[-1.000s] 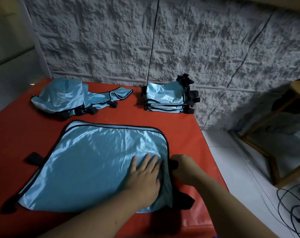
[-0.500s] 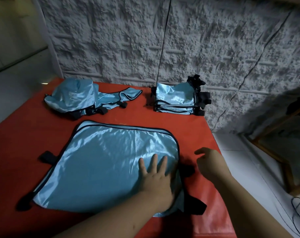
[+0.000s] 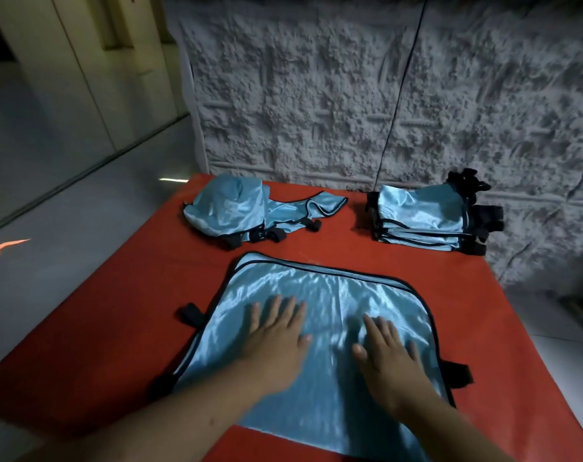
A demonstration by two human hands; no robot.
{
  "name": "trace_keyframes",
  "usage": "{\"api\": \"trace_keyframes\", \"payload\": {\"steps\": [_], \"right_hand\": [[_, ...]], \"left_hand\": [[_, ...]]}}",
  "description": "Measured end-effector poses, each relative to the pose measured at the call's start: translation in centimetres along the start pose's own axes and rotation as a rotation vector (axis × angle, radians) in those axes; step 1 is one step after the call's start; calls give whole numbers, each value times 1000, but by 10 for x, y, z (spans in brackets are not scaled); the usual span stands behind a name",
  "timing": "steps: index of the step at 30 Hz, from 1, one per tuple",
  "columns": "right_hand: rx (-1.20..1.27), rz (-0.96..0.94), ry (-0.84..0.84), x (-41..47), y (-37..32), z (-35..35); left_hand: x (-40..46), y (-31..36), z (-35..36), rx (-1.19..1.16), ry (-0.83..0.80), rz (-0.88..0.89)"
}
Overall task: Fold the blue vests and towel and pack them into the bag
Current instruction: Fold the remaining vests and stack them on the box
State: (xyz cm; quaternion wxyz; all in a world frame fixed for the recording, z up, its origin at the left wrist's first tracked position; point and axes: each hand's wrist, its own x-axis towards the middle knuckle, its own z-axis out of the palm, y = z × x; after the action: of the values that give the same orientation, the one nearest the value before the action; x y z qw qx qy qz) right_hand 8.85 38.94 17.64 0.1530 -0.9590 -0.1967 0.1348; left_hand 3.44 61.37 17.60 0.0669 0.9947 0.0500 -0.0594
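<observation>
Surface: a red tabletop [image 3: 317,248] is carrying every item; a rough grey wall [image 3: 317,95] is standing behind it.
Spread vest: one shiny blue vest [image 3: 330,295] with black edging is lying flat at the near middle of the tabletop; black strap tabs are sticking out at its left and right edges.
Left hand: the left hand [image 3: 276,338] is resting palm down on the spread vest, left of its centre, fingers straight and slightly spread.
Right hand: the right hand [image 3: 388,358] is lying palm down on the same vest, right of centre, fingers straight and close together.
Folded stack: one pile of folded blue vests [image 3: 423,218] is sitting at the far right of the tabletop; several layers are showing, exact number unclear.
Loose heap: one crumpled heap of blue fabric [image 3: 230,208] with black straps is lying at the far left; the number of pieces in it cannot be told.
Containers: none are showing.
</observation>
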Motion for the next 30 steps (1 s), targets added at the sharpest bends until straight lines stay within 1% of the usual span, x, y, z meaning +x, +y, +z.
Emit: {"api": "trace_keyframes", "payload": {"steps": [3, 6, 8, 9, 10, 11, 12, 14, 16, 18, 21, 24, 27, 30], "right_hand": [[-155, 130, 82, 8, 25, 9], [-168, 220, 162, 11, 25, 9], [-148, 256, 227, 17, 11, 2], [-123, 252, 246, 20, -1, -5], [-94, 205, 245, 27, -16, -13], [-49, 137, 221, 32, -30, -18], [1, 61, 191, 39, -48, -24], [18, -83, 120, 54, -86, -37], [-34, -189, 52, 79, -124, -44], [-100, -305, 5, 106, -161, -43], [-198, -429, -51, 148, -201, -37], [-354, -459, -163, 190, -224, -25], [-460, -440, -243, 217, -230, -16], [-452, -411, -258, 228, -232, -9]], "left_hand": [[-8, -69, -1, 86, -58, -170], [-14, -108, -14, 110, -58, -334], [-24, -114, -26, 62, 3, -365], [-30, -115, -31, 13, 63, -388], [-37, -115, -39, -32, 106, -419], [-46, -112, -48, -54, 104, -457], [-53, -113, -54, -76, 68, -503], [-69, -110, -59, -102, -41, -596], [-80, -111, -60, -164, -120, -609], [-90, -114, -55, -295, -198, -590], [-91, -119, -51, -456, -255, -627], [-86, -125, -53, -498, -301, -656], [-81, -129, -60, -512, -368, -656], [-82, -130, -73, -531, -353, -638]]}}
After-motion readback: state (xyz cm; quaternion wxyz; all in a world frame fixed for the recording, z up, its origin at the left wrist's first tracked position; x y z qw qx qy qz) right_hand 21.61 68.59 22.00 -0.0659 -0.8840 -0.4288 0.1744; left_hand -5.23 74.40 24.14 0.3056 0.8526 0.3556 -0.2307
